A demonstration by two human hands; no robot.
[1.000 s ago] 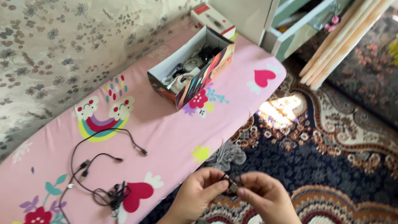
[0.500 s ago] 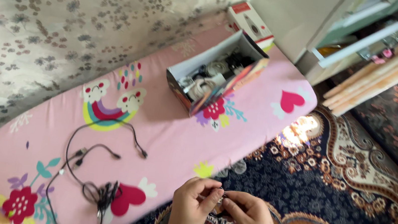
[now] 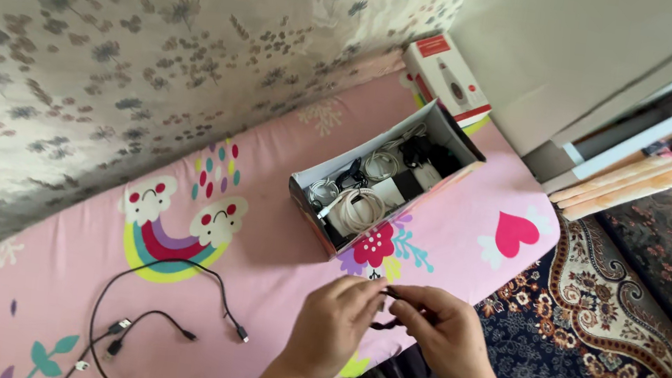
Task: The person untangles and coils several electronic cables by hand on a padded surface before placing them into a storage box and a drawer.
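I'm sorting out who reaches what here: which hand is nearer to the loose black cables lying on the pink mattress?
Left. The left hand is just right of the black cables, with bare mattress between them. The right hand is farther right, beyond the left.

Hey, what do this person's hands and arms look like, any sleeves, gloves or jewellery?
Both the left hand and right hand are bare: no gloves, no visible rings or watch. The forearms are uncovered as far as the frame shows, so no sleeves appear.
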